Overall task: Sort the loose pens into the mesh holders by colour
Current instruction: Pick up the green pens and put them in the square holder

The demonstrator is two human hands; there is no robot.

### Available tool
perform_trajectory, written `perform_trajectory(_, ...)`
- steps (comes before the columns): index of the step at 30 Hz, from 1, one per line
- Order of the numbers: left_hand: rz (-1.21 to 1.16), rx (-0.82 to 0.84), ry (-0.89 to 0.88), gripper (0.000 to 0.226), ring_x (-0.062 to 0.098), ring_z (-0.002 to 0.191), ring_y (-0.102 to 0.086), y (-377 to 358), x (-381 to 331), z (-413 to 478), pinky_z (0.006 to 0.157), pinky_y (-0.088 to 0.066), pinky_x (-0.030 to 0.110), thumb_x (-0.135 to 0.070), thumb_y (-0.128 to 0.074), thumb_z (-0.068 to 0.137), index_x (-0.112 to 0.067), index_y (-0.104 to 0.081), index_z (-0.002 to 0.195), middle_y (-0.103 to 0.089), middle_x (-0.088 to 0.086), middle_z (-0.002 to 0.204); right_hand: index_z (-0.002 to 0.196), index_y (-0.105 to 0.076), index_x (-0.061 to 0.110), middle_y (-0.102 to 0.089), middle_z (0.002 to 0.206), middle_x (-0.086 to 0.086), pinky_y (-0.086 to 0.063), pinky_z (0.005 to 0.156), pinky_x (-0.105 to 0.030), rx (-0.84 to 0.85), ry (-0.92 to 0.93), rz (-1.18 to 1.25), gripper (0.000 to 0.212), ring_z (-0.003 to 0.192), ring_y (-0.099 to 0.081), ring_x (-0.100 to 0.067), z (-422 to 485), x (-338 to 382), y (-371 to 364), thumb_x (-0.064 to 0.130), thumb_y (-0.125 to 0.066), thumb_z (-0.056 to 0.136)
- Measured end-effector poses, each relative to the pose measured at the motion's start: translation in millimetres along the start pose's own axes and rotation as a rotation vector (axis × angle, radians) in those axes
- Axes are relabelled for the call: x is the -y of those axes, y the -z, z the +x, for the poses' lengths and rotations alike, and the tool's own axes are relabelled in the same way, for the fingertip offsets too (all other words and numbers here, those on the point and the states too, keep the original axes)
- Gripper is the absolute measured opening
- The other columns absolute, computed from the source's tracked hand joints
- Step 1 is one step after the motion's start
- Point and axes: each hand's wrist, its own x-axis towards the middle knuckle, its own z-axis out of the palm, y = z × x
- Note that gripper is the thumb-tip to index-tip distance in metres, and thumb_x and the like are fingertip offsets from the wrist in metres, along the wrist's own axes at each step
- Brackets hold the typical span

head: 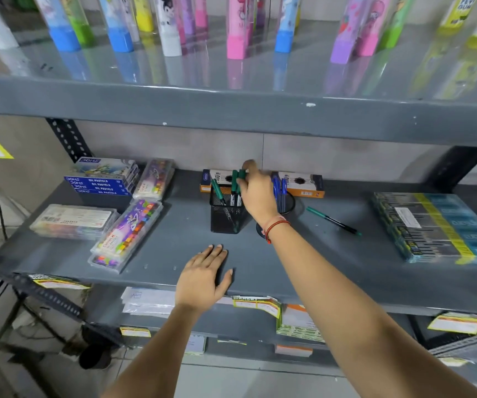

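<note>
A square black mesh holder stands mid-shelf with several green pens upright in it. My right hand is over its right rim, fingers closed on the green caps of pens standing in the holder. Behind my right wrist a round black mesh holder holds blue pens; it is partly hidden. One green pen lies loose on the shelf to the right. My left hand rests flat and open on the shelf's front edge.
The grey shelf carries oil pastel boxes and crayon packs on the left, orange boxes along the back wall, and a wrapped pack at right. An upper shelf overhangs closely above.
</note>
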Motion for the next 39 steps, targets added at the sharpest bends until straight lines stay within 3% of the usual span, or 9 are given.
perform_trajectory(5,0.004,0.009,-0.003,0.059,0.022,0.129,-0.046,-0.6,0.3,0.4,0.106,-0.036,0.038,-0.050,-0.030,0.088,-0.014,-0.055,0.128,-0.055,0.004,0.136,0.129,-0.050,0.009,-0.062,0.120,-0.019,-0.046,0.098,-0.045,0.069,0.016,-0.267,0.037,0.119,-0.050,-0.037,-5.9,-9.3,-13.7,0.016,-0.054,0.093)
perform_trajectory(10,0.001,-0.002,-0.007,0.059,0.022,0.129,-0.046,-0.1,-0.2,-0.3,0.106,-0.035,0.038,-0.050,-0.030,0.089,-0.013,-0.055,0.128,-0.055,0.004,0.136,0.122,-0.057,0.005,-0.063,0.114,-0.020,-0.047,0.089,-0.038,-0.076,0.090,-0.142,0.031,0.111,-0.053,-0.034,-4.4,-14.8,9.3,0.013,-0.053,0.092)
perform_trajectory(13,0.001,-0.011,-0.011,0.059,0.023,0.128,-0.047,0.0,-1.5,-0.6,0.106,-0.036,0.040,-0.049,-0.030,0.088,-0.013,-0.056,0.127,-0.055,0.005,0.135,0.108,-0.063,0.002,-0.066,0.105,-0.020,-0.040,0.080,-0.028,-0.247,-0.006,-0.096,0.022,0.101,-0.057,-0.033,-4.5,-42.6,38.6,0.008,-0.051,0.090)
perform_trajectory(15,0.006,-0.014,-0.011,0.059,0.023,0.128,-0.047,0.3,-1.9,-0.3,0.106,-0.036,0.039,-0.049,-0.031,0.088,-0.012,-0.056,0.127,-0.056,0.005,0.135,0.103,-0.064,0.000,-0.066,0.103,-0.023,-0.040,0.081,-0.034,-0.279,-0.119,-0.170,0.021,0.099,-0.058,-0.036,-3.9,-73.9,56.0,0.006,-0.049,0.089)
perform_trajectory(19,0.008,-0.012,-0.006,0.059,0.023,0.128,-0.047,-0.6,-1.3,0.4,0.105,-0.036,0.039,-0.049,-0.031,0.087,-0.012,-0.056,0.126,-0.056,0.005,0.134,0.115,-0.057,-0.003,-0.060,0.119,-0.027,-0.045,0.094,-0.042,0.008,-0.430,-0.336,0.029,0.116,-0.051,-0.041,-18.5,-138.9,68.1,0.010,-0.050,0.091)
perform_trajectory(23,0.005,-0.012,-0.007,0.059,0.025,0.126,-0.049,-1.5,-1.4,0.7,0.104,-0.038,0.040,-0.049,-0.032,0.087,-0.012,-0.057,0.125,-0.057,0.006,0.133,0.134,-0.044,0.004,-0.048,0.138,-0.020,-0.032,0.111,-0.045,0.264,-0.396,-0.511,0.043,0.134,-0.035,-0.036,-49.0,-165.0,52.6,0.021,-0.050,0.096)
perform_trajectory(28,0.011,0.000,0.002,0.059,0.023,0.128,-0.047,-2.8,0.2,0.7,0.105,-0.037,0.040,-0.049,-0.031,0.087,-0.013,-0.056,0.127,-0.056,0.005,0.135,0.119,-0.055,0.003,-0.058,0.123,-0.017,-0.042,0.095,-0.043,0.163,-0.316,-0.565,0.027,0.118,-0.046,-0.035,-61.9,-155.2,37.3,0.010,-0.047,0.094)
perform_trajectory(31,0.015,0.005,0.003,0.060,0.023,0.129,-0.046,-3.3,0.9,0.5,0.105,-0.037,0.040,-0.051,-0.031,0.087,-0.014,-0.055,0.128,-0.055,0.005,0.136,0.116,-0.056,0.002,-0.059,0.121,-0.018,-0.043,0.095,-0.044,0.132,-0.350,-0.547,0.025,0.118,-0.048,-0.035,-66.8,-144.1,33.4,0.012,-0.051,0.093)
perform_trajectory(39,0.013,0.017,0.012,0.062,0.022,0.131,-0.043,-2.2,0.5,0.1,0.107,-0.035,0.041,-0.051,-0.027,0.087,-0.014,-0.053,0.130,-0.052,0.004,0.138,0.118,-0.054,-0.007,-0.049,0.124,-0.029,-0.045,0.096,-0.041,-0.036,-0.526,-0.209,0.028,0.111,-0.054,-0.044,-71.1,-110.4,65.3,0.006,-0.053,0.093)
